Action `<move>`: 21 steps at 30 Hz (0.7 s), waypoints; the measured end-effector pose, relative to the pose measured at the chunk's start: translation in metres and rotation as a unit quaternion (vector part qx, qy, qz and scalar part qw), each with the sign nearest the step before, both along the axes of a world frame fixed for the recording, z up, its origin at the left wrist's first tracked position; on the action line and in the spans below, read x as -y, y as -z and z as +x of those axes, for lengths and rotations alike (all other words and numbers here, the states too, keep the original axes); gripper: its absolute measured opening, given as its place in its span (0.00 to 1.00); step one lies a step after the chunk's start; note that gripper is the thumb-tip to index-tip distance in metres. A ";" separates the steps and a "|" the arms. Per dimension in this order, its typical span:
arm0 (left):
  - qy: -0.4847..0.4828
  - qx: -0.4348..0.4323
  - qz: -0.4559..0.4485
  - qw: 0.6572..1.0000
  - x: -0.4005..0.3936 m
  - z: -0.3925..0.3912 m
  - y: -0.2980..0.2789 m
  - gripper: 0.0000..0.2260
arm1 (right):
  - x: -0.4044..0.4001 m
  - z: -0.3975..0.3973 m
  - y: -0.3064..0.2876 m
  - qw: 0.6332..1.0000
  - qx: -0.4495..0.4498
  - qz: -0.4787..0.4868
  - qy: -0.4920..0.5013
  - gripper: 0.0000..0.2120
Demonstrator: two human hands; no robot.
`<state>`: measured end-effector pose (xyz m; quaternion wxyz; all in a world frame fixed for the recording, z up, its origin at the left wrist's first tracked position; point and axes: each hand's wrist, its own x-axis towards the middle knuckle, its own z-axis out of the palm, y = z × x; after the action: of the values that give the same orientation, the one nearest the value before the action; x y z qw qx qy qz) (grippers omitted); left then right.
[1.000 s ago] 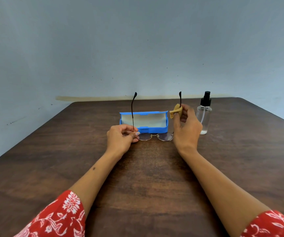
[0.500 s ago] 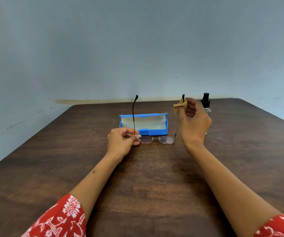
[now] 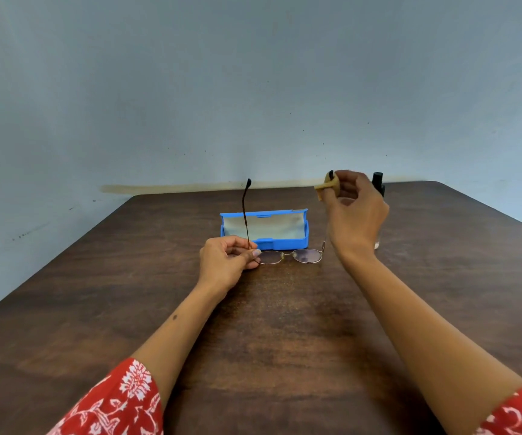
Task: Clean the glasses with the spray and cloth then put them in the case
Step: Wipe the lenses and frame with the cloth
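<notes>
We see the glasses held lenses-down over the brown surface, just near of the open blue case, temples pointing up. The left hand pinches the left hinge, its grip closed on the frame. The right hand, raised, holds a tan cloth pinched around the right temple's tip, grasping both. The spray stands to the far right, mostly hidden behind that hand.
</notes>
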<state>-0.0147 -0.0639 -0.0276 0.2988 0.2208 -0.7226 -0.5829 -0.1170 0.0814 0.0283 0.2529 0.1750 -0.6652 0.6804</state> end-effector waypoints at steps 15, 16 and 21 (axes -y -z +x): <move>-0.007 -0.019 0.009 1.000 0.002 -0.002 0.003 0.06 | -0.002 -0.002 0.009 0.993 0.078 0.082 -0.016 0.04; -0.007 -0.019 0.007 1.000 0.002 -0.002 0.003 0.07 | -0.002 -0.003 0.000 0.996 0.063 0.062 -0.012 0.04; -0.008 -0.022 0.012 1.000 0.003 -0.001 0.003 0.06 | -0.003 0.001 -0.007 0.997 0.034 0.071 -0.010 0.04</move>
<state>-0.0153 -0.0669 -0.0303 0.3162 0.2175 -0.7070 -0.5940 -0.1164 0.0841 0.0357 0.2101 0.1756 -0.7185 0.6393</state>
